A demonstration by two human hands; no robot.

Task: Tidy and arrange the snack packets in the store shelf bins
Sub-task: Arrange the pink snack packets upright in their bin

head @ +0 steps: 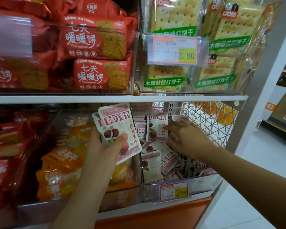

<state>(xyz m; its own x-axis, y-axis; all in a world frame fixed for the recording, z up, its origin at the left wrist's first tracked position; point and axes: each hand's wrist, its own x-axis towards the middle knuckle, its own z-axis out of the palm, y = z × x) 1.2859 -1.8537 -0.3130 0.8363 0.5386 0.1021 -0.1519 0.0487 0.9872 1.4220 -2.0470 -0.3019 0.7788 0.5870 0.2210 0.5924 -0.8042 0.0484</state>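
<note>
**Hand pose**

1. The left forearm rises from the lower edge of the view. The left hand [104, 146] is raised in front of the lower shelf, palm toward the camera wearer.
2. The left hand grips a small stack of pink packets [120, 128]. The thumb [123, 138] presses across the front packet; the other fingers are behind the stack. The stack is upright and tilted slightly left.
3. The right forearm enters from the lower right. The right hand [186, 138] reaches into the clear bin [203, 182] at the right end of the lower shelf, with the back of the hand facing up.
4. The right fingers are curled and blurred. Whether they grip a packet cannot be determined.
5. The hands are apart.

**Packet positions**

- The held stack is in front of the divide between the middle bin and the clear bin, above both.
- An upright packet [157, 128] stands in the clear bin between the hands, touching or just beside the right fingertips.
- Loose packets [152, 166] lie jumbled at mixed angles in the clear bin, below the right hand.
- A price tag [173, 191] is fixed to the front of the clear bin.

**Surroundings**

- Orange packets [61, 162] fill the middle bin.
- Red packets [94, 40] and cracker packets [172, 14] occupy the upper shelf.
</note>
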